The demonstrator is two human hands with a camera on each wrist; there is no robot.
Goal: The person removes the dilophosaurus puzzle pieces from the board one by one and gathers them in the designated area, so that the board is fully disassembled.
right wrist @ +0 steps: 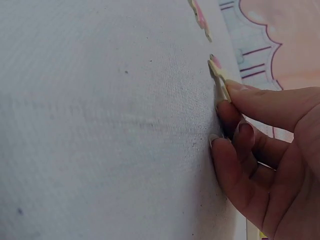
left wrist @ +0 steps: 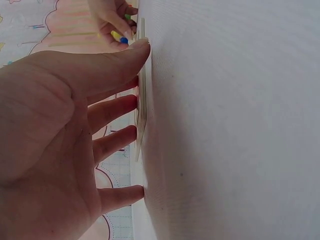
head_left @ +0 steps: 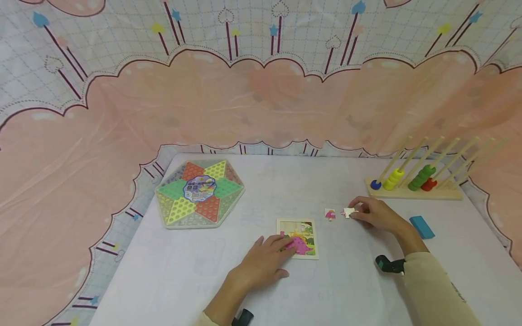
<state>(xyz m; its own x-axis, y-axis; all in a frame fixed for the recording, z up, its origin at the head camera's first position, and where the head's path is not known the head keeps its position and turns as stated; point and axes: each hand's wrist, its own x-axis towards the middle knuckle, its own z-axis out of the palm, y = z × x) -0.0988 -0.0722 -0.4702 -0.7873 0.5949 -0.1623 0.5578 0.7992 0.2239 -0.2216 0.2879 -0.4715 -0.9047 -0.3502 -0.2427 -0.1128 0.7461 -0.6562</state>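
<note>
A small jigsaw puzzle (head_left: 306, 226) in a pale frame lies on the table, showing a pink dinosaur. My left hand (head_left: 265, 260) rests on its left part, fingers spread and fairly straight, covering some of the picture. In the left wrist view the fingertips (left wrist: 129, 102) touch the thin puzzle board. To the right, my right hand (head_left: 377, 215) pinches a small puzzle piece (head_left: 348, 212) between thumb and fingers, right at the table surface. Just left of it lies another loose piece (head_left: 330, 214) with pink on it.
A hexagonal box (head_left: 200, 217) with coloured triangles lies at the back left. At the back right stands a wooden bead counter (head_left: 416, 192) with upright rods and coloured beads. A blue block (head_left: 422, 227) lies beside my right wrist. A patterned cloth (head_left: 261, 104) hangs behind the white table (head_left: 175, 271).
</note>
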